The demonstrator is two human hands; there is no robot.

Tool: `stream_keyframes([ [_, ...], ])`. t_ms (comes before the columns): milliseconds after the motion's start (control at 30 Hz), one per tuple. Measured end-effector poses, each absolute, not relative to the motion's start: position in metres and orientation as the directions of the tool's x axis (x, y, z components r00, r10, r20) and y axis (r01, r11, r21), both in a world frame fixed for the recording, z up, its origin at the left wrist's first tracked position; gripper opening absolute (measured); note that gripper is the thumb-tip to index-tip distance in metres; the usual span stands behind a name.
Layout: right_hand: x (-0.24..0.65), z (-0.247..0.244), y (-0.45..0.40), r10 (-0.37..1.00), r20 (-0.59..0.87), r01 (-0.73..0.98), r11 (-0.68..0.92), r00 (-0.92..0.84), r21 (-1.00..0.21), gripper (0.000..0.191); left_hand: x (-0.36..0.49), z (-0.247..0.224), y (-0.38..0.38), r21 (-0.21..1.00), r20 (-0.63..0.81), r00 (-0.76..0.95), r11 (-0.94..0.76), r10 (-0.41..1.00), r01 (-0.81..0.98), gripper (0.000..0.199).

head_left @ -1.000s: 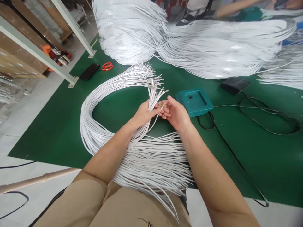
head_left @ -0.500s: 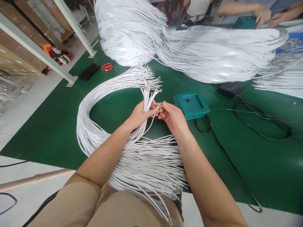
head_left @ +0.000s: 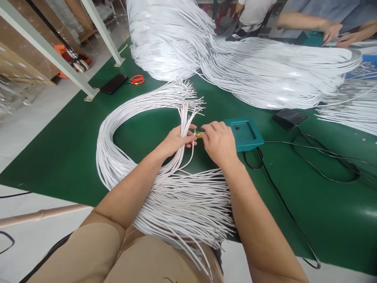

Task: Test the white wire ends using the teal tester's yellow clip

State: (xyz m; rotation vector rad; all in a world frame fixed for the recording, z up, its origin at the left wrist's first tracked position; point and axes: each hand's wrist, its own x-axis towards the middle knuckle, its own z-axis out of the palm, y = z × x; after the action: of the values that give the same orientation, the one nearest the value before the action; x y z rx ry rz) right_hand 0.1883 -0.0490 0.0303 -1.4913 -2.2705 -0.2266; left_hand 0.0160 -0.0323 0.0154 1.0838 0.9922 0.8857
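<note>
My left hand (head_left: 177,138) is closed around a bunch of white cables (head_left: 184,118), whose tips point away from me. One cable (head_left: 193,148) bends apart from the bunch, its end between my left thumb and fingers. Yellow inner wires (head_left: 198,135) show at that end, in the gap between my hands. My right hand (head_left: 219,141) is closed at these wires, back of the hand upward, fingertips partly hidden. It lies against the left side of a teal box (head_left: 249,133) with a recessed top.
More white cables (head_left: 188,196) lie across my lap and curve over the green table (head_left: 294,204). Large cable bundles (head_left: 273,70) lie at the back. A phone (head_left: 114,83), red-handled scissors (head_left: 137,79) and a black adapter (head_left: 290,118) with cords are around. A co-worker's hands (head_left: 338,35) work opposite.
My right hand has turned palm down and shifted slightly right, onto the teal box's left side. More of the yellow wires shows between my hands. My left hand keeps its hold.
</note>
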Motion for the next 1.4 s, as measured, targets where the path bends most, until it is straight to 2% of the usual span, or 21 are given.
stream_keyframes([
  [200, 0.205, 0.027, -0.031, 0.871, 0.235, 0.894, 0.447, -0.432, -0.014, 0.017, 0.016, 0.013, -0.029, 0.974, -0.213, 0.242, 0.187, 0.947, 0.125, 0.039],
  [367, 0.207, 0.025, -0.03, 0.864, 0.263, 0.886, 0.46, -0.43, -0.062, 0.017, 0.018, 0.013, -0.028, 0.96, -0.231, 0.207, 0.188, 0.951, 0.207, 0.037],
  [667, 0.204, 0.026, -0.027, 0.879, 0.29, 0.908, 0.413, -0.379, -0.066, 0.018, 0.017, 0.004, -0.024, 0.911, -0.204, 0.16, 0.128, 0.966, 0.392, 0.034],
  [800, 0.208, 0.027, -0.032, 0.884, 0.285, 0.909, 0.407, -0.37, -0.084, 0.015, 0.016, -0.002, -0.022, 0.91, -0.204, 0.16, 0.127, 0.966, 0.396, 0.035],
  [967, 0.222, 0.019, -0.041, 0.894, 0.434, 0.981, 0.171, -0.116, -0.09, 0.039, 0.014, -0.001, -0.023, 0.93, -0.227, 0.183, 0.158, 0.957, 0.331, 0.039],
  [1067, 0.229, 0.013, -0.041, 0.888, 0.452, 0.985, 0.147, -0.089, -0.095, 0.044, 0.011, 0.004, -0.024, 0.939, -0.234, 0.185, 0.173, 0.955, 0.297, 0.04],
  [1167, 0.227, 0.017, -0.041, 0.87, 0.483, 0.973, 0.185, -0.097, -0.137, 0.042, 0.008, 0.01, -0.026, 0.951, -0.228, 0.181, 0.179, 0.957, 0.252, 0.042],
  [1233, 0.219, 0.026, -0.045, 0.851, 0.503, 0.936, 0.284, -0.148, -0.206, 0.036, 0.007, 0.014, -0.028, 0.965, -0.214, 0.191, 0.177, 0.958, 0.196, 0.044],
  [1300, 0.205, 0.035, -0.053, 0.824, 0.48, 0.83, 0.474, -0.301, -0.295, 0.029, 0.007, 0.016, -0.03, 0.98, -0.167, 0.201, 0.141, 0.965, 0.137, 0.044],
  [1367, 0.188, 0.039, -0.062, 0.747, 0.382, 0.651, 0.663, -0.545, -0.368, 0.026, 0.008, 0.017, -0.031, 0.992, -0.106, 0.212, 0.09, 0.972, 0.086, 0.044],
  [1400, 0.18, 0.039, -0.066, 0.708, 0.326, 0.597, 0.704, -0.626, -0.384, 0.025, 0.008, 0.017, -0.032, 0.995, -0.088, 0.214, 0.074, 0.973, 0.073, 0.045],
])
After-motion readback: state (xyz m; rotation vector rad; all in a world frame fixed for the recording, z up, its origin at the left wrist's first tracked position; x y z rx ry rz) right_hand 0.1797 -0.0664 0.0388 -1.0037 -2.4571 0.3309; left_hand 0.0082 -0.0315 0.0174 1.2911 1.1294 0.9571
